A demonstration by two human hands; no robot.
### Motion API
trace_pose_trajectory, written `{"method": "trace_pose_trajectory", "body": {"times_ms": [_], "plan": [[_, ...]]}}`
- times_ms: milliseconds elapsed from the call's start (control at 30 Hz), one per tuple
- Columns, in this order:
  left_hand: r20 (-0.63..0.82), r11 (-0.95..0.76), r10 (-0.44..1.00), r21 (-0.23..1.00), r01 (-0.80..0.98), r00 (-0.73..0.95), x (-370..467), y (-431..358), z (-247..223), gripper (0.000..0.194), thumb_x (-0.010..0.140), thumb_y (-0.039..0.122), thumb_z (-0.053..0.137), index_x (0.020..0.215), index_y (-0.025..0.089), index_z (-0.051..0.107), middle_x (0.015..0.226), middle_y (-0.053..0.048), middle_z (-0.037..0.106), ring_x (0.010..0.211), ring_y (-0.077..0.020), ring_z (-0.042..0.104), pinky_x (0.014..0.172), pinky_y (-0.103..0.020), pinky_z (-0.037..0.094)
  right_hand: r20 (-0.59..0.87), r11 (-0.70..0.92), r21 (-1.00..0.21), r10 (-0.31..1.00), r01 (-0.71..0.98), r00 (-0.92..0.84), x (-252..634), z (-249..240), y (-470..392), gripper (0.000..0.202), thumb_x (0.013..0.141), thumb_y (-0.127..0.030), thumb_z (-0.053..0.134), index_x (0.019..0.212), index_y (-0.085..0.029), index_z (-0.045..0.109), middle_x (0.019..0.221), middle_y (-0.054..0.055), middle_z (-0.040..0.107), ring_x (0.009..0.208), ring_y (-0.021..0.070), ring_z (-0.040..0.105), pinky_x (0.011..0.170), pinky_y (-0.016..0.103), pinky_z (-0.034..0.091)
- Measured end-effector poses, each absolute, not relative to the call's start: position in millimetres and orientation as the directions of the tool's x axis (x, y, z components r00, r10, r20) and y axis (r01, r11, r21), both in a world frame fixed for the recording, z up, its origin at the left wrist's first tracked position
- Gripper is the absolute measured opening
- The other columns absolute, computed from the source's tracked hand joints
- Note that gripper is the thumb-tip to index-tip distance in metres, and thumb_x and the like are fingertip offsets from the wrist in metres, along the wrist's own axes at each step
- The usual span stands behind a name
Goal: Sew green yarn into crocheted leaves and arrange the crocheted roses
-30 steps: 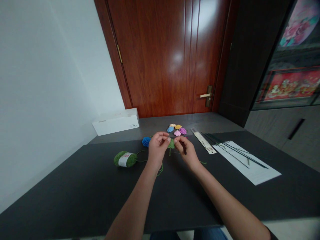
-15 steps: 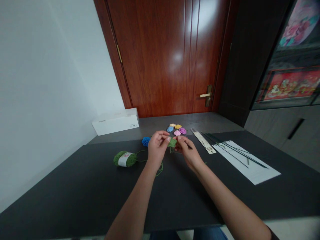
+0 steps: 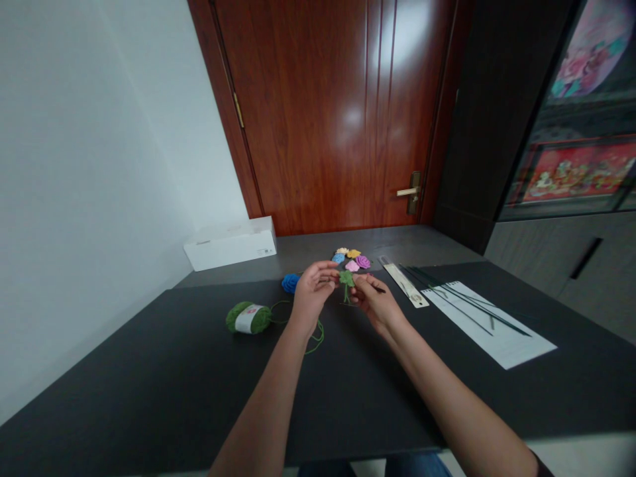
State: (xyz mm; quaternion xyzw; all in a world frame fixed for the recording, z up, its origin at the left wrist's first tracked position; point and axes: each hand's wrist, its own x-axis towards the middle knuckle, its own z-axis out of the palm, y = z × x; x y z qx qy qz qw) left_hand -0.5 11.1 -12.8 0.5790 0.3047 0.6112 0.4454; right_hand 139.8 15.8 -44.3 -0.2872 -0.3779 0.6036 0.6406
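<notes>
A small green crocheted piece (image 3: 346, 278) with a tail of yarn hanging below it is held up between my hands. My right hand (image 3: 375, 299) pinches its right side, and a thin dark tool pokes out past the fingers. My left hand (image 3: 314, 289) is at its left, fingers curved, the fingertips beside the piece; whether they grip it is too small to tell. Loose green yarn (image 3: 318, 336) runs on the table under my left wrist to a green yarn ball (image 3: 249, 318) with a white label. A blue crocheted flower (image 3: 290, 283) lies behind my left hand.
Several crocheted flowers (image 3: 362, 262) lie behind my hands. To the right are a long narrow packet (image 3: 405, 285) and dark green stems (image 3: 477, 306) on white paper (image 3: 507, 348). A white box (image 3: 231, 245) stands at the back left of the dark table (image 3: 199, 397).
The green piece has turned to show more of its shape, with its tail hanging more visibly. My left thumb has drawn back from it, while my right hand keeps its pinch.
</notes>
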Motion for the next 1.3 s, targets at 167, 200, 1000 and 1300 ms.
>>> {"method": "trace_pose_trajectory", "body": {"times_ms": [167,200,1000,1300], "plan": [[0.593,-0.606,0.794,0.788,0.108,0.131,-2,11,-9,0.03,0.07,0.001,0.069,0.086,0.024,0.079,0.094,-0.007,0.071,0.095,-0.0226,0.06,0.091,-0.036,0.046,-0.005,-0.127,-0.774,0.981,-0.621,-0.194,140,-43,18,0.038,0.058,-0.037,0.089,0.067,-0.018,0.058,0.058,-0.002,0.056,0.05,0.0076,0.049,0.048,0.02,0.042],[0.631,-0.644,0.765,0.744,0.18,0.128,-3,12,-9,0.027,0.071,0.002,0.068,0.081,0.025,0.079,0.091,-0.007,0.071,0.095,-0.0233,0.06,0.094,-0.037,0.044,-0.007,-0.142,-0.781,0.975,-0.608,-0.22,139,-43,18,0.037,0.059,-0.037,0.089,0.066,-0.017,0.058,0.058,-0.002,0.056,0.05,0.0073,0.048,0.047,0.02,0.041],[0.397,-0.332,0.911,0.866,-0.373,0.109,2,8,-12,0.03,0.069,0.022,0.08,0.091,0.015,0.061,0.069,0.0,0.066,0.056,-0.0116,0.059,0.055,-0.024,0.048,0.14,-0.003,-0.849,0.963,-0.529,-0.231,139,-39,11,0.049,0.056,-0.054,0.089,0.078,-0.017,0.067,0.065,0.001,0.064,0.06,0.0106,0.053,0.057,0.023,0.039],[0.351,-0.305,0.935,0.865,-0.398,0.046,2,11,-13,0.03,0.063,0.015,0.084,0.087,0.013,0.067,0.076,-0.002,0.07,0.069,-0.0111,0.064,0.068,-0.023,0.049,0.08,-0.097,-0.793,0.962,-0.601,-0.261,142,-37,11,0.047,0.05,-0.044,0.095,0.076,-0.016,0.068,0.065,-0.002,0.06,0.06,0.0084,0.049,0.058,0.022,0.041]]}}
